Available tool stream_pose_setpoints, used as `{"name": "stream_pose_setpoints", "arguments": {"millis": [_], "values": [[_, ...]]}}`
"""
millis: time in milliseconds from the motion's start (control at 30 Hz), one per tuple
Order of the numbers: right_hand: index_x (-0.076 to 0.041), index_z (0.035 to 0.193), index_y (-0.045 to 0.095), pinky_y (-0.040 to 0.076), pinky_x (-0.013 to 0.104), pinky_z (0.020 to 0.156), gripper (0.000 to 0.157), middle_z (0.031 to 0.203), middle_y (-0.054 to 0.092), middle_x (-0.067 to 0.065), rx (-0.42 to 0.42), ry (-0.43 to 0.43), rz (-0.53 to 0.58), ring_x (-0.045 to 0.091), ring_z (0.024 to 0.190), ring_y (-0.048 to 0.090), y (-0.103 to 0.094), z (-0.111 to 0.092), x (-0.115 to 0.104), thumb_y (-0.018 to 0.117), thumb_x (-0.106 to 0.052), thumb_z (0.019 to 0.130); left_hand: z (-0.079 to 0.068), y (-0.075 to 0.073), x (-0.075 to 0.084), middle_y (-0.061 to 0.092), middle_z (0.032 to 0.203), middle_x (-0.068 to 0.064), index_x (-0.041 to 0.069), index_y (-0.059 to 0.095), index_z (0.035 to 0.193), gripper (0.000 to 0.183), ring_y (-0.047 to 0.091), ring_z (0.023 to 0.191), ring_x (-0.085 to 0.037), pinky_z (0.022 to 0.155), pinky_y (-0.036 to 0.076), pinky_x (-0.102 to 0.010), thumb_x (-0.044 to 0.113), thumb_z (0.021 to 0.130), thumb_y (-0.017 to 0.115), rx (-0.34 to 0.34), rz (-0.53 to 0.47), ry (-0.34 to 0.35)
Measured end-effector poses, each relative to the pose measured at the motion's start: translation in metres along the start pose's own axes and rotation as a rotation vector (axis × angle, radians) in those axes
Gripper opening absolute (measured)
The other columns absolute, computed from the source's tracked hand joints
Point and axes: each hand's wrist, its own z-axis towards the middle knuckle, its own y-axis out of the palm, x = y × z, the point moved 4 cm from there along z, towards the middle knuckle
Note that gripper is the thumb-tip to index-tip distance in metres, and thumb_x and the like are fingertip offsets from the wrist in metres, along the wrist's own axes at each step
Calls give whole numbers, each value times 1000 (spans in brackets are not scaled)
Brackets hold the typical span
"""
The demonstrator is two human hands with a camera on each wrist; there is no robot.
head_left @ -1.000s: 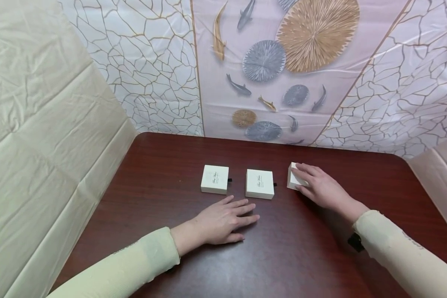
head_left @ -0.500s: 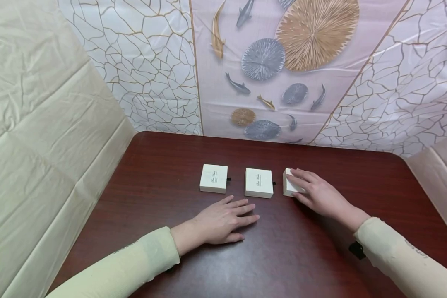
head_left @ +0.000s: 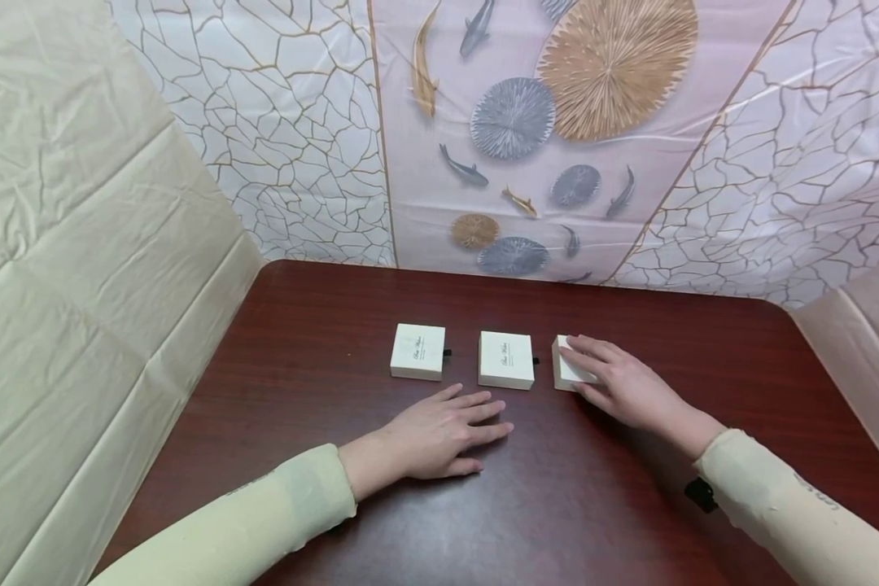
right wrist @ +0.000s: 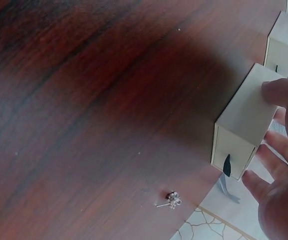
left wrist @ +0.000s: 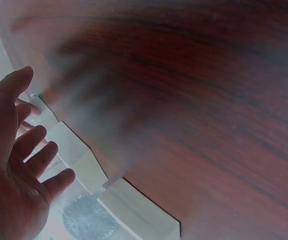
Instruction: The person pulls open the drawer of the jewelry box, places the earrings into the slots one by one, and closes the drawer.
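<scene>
Three small white gift boxes with black pull tabs stand in a row: a left box [head_left: 418, 352], a middle box [head_left: 506, 360] and a right box [head_left: 567, 373]. My right hand [head_left: 626, 387] holds the right box, thumb on its near side [right wrist: 246, 102] and fingers over the top, covering much of it. A black ribbon tab [right wrist: 227, 165] sticks out of that box's end. My left hand [head_left: 439, 433] lies palm down in front of the left and middle boxes, fingers spread, holding nothing.
A small silver piece with a thin stem, like a stud earring [right wrist: 171, 200], lies on the dark red wooden table [head_left: 542, 505] beyond the right box's tabbed end. A patterned cloth [head_left: 439, 203] hangs behind the table, and a cream cloth [head_left: 102, 268] along the left.
My right hand has slid the right box toward me and slightly left, into line with the others. The left hand has stayed put; the view has shifted a little.
</scene>
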Motion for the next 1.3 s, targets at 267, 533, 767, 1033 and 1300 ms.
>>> {"name": "stream_pose_setpoints", "arguments": {"millis": [267, 533, 767, 1033, 1300], "values": [[0, 149, 60, 51, 64, 106, 65, 153, 56, 26, 1, -6, 4, 46, 138, 55, -3, -4, -2, 85, -7, 90, 11, -6, 4, 39, 171, -1, 29, 46, 164, 65, 35, 159, -23, 128, 33, -50, 52, 106, 62, 25, 8, 26], [-2, 149, 60, 48, 64, 105, 68, 153, 55, 24, 33, 25, 20, 45, 138, 54, -18, -10, 2, 86, -10, 87, 29, -14, 8, 38, 172, 0, 30, 44, 165, 64, 34, 160, -21, 127, 33, -48, 51, 107, 61, 39, 22, 50], [-1, 147, 62, 49, 64, 102, 67, 150, 57, 24, 58, 33, 8, 45, 134, 56, -32, -18, 7, 87, -9, 86, 49, -22, 10, 38, 172, 0, 30, 43, 165, 65, 32, 160, -21, 127, 34, -48, 51, 107, 61, 49, 17, 62], [-1, 143, 65, 49, 67, 102, 62, 147, 60, 24, 53, 74, 9, 45, 131, 58, -40, -30, 14, 88, -11, 86, 81, -27, 10, 35, 173, 1, 31, 39, 167, 64, 33, 160, -20, 128, 32, -48, 50, 109, 58, 30, 25, 46], [-2, 141, 67, 42, 70, 110, 56, 145, 61, 23, 54, 132, 19, 47, 133, 57, -46, -40, 22, 86, -12, 89, 113, -31, 9, 37, 172, 1, 32, 39, 167, 64, 34, 159, -20, 128, 32, -46, 51, 109, 57, 26, 74, 16]]}}
